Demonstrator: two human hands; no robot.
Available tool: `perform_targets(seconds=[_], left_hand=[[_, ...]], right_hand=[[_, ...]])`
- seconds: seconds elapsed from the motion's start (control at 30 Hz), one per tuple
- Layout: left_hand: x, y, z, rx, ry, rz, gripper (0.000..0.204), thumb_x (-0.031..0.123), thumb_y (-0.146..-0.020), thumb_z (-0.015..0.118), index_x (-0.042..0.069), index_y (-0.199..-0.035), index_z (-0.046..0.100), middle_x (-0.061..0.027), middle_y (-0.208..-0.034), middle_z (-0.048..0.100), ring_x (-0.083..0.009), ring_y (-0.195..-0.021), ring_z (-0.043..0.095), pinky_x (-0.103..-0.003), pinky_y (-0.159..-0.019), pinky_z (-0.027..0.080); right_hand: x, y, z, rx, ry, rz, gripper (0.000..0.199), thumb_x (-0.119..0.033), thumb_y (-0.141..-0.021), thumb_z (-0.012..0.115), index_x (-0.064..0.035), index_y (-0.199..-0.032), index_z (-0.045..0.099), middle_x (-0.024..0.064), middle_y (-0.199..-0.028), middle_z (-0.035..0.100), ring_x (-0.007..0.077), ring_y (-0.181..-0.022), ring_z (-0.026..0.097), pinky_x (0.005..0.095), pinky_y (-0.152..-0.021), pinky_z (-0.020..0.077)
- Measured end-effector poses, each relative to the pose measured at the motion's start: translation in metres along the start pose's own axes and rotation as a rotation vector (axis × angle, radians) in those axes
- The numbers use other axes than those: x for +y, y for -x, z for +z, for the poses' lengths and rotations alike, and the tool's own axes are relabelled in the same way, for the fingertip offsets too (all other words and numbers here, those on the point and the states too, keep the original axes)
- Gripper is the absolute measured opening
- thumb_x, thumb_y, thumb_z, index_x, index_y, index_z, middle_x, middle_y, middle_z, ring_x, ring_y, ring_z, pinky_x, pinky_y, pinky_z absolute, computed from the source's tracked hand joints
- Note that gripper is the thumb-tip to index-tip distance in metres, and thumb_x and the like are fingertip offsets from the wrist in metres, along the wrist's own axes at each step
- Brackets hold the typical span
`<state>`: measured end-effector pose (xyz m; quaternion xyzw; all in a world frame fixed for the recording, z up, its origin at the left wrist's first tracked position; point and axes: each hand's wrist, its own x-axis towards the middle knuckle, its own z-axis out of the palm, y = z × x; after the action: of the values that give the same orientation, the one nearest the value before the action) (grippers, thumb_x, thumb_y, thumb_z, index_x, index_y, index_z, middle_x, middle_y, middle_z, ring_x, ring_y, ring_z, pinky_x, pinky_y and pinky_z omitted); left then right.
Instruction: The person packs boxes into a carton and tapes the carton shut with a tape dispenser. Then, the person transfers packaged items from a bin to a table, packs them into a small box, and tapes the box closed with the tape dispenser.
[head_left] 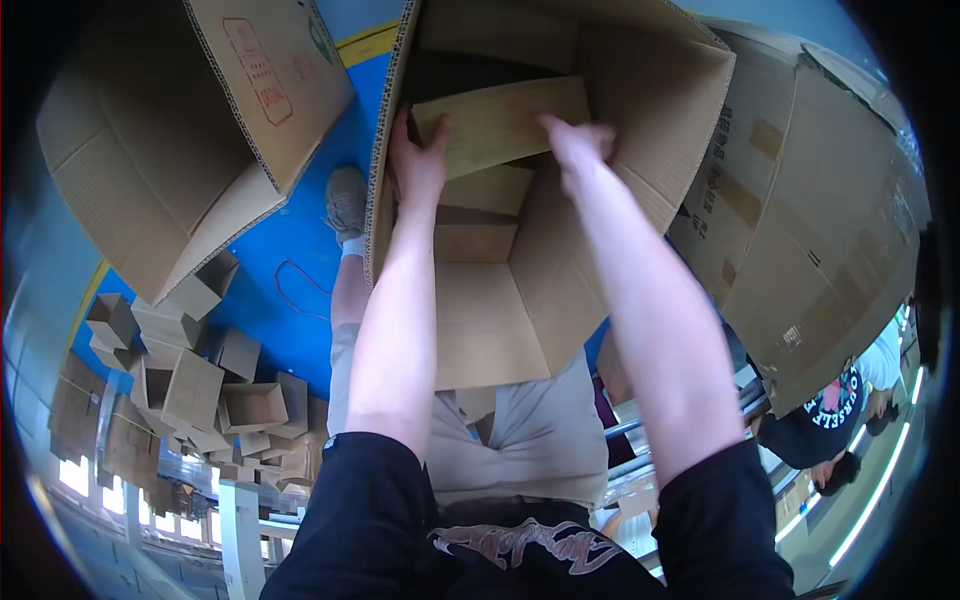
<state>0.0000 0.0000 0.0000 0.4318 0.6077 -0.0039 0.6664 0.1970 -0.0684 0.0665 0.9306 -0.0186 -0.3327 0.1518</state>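
Both my arms reach down into a large open cardboard carton (480,330) in front of me. Inside it, a smaller brown cardboard box (510,120) lies slightly tilted between my hands. My left hand (420,165) grips its left end, thumb on the near face and fingers around the edge. At the other end, my right hand (580,145) holds the box, some of its fingers hidden or blurred. Below the held box, more cardboard pieces (490,190) show in the carton; whether they are separate boxes I cannot tell.
Another open carton (150,130) stands to the left on the blue floor (290,250). Several small open boxes (195,390) are heaped at the lower left. A large taped carton (830,220) stands close on the right. Another person (825,420) is beyond it.
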Motion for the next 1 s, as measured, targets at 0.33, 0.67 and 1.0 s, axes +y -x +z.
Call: perform_targets(seconds=[0.33, 0.67, 1.0], left_hand=[[0.058, -0.135, -0.026, 0.323, 0.006, 0.317, 0.067, 0.033, -0.094, 0.063, -0.005, -0.143, 0.038, -0.0249, -0.143, 0.045, -0.0321, -0.136, 0.041, -0.037, -0.112, 0.031], [-0.045, -0.044, -0.024, 0.417, -0.062, -0.004, 0.048, 0.03, -0.101, 0.046, -0.001, -0.138, 0.042, -0.0235, -0.132, 0.052, -0.0365, -0.118, 0.052, -0.04, -0.102, 0.038], [-0.051, -0.07, -0.027, 0.372, -0.057, -0.421, 0.067, 0.032, -0.091, 0.059, 0.005, -0.146, 0.031, -0.0173, -0.149, 0.039, -0.0349, -0.137, 0.038, -0.042, -0.112, 0.03]], right_hand=[[-0.174, -0.093, 0.002, -0.075, 0.707, -1.315, 0.112, -0.034, -0.064, 0.085, -0.0153, -0.153, 0.019, 0.0229, -0.149, 0.031, 0.0422, -0.14, 0.029, 0.0584, -0.116, 0.0209], [-0.133, -0.039, 0.028, 0.226, 0.535, -1.206, 0.113, -0.027, -0.063, 0.082, -0.0139, -0.154, 0.016, 0.0265, -0.143, 0.035, 0.0451, -0.132, 0.036, 0.0664, -0.108, 0.0257], [-0.151, -0.101, 0.166, 0.565, 0.357, -0.996, 0.091, -0.023, -0.081, 0.069, -0.0132, -0.154, 0.016, 0.0271, -0.148, 0.029, 0.046, -0.14, 0.025, 0.0644, -0.114, 0.0135]])
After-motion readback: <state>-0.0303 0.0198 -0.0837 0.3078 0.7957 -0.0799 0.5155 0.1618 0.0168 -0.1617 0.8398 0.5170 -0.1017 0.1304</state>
